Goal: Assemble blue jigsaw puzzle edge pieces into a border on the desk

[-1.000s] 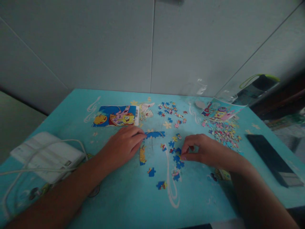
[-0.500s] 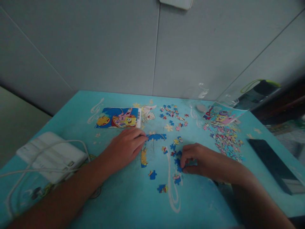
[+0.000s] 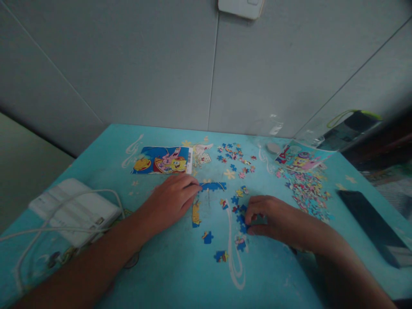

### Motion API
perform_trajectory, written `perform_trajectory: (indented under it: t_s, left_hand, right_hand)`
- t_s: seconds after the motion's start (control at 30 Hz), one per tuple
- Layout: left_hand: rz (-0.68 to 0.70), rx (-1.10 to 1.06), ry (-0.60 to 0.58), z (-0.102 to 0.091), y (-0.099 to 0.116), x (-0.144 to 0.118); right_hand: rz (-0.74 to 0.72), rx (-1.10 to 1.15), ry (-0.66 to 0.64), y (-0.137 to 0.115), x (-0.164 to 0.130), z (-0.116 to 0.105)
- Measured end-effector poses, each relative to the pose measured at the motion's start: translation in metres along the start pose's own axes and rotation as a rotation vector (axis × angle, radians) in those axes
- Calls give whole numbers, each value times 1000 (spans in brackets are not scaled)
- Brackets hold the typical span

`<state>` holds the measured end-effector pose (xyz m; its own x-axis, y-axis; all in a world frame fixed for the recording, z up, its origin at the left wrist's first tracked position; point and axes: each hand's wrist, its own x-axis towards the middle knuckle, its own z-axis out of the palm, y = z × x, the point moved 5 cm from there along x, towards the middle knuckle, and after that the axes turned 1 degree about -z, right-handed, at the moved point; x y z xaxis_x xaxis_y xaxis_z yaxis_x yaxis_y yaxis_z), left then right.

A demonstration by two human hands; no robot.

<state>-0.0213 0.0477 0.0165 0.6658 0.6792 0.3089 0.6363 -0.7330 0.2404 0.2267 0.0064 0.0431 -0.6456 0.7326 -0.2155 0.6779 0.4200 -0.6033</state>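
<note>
Step in hand, as judged: assembly of the jigsaw border on the turquoise printed desk.

Left hand: lies flat, palm down, fingers extended and not closed on anything. Its fingertips touch the left end of the short joined strip of blue puzzle pieces, pinning it to the desk. A yellow-and-blue joined column of pieces lies just below the strip, beside the hand.

Right hand: fingers curled down onto the loose cluster of blue puzzle pieces. Thumb and fingertips appear pinched on one piece; the piece itself is hidden, so the grip cannot be confirmed.

Surroundings: the glossy cartoon reference picture lies beyond the left hand. The heap of unsorted multicoloured pieces lies well to the right, below a clear plastic bag.

Next move, as judged: calls for orienting a piece so its tab matches the strip's free right end, while the left hand holds the strip steady.
</note>
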Motion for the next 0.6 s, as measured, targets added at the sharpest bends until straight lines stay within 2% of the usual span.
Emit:
perform_trajectory:
  t_s: [0.2, 0.37, 0.53, 0.6]
  left_hand:
    - [-6, 0, -23, -1, 1, 1]
    - [-2, 8, -23, 0, 0, 1]
    - [6, 21, -21, 2, -2, 0]
    - [3, 23, -34, 4, -2, 0]
  right_hand:
    - [32, -12, -24, -2, -2, 2]
    - [-20, 26, -68, -7, -1, 1]
    - [4, 16, 84, -4, 1, -11]
    - [20, 18, 105, 0, 0, -13]
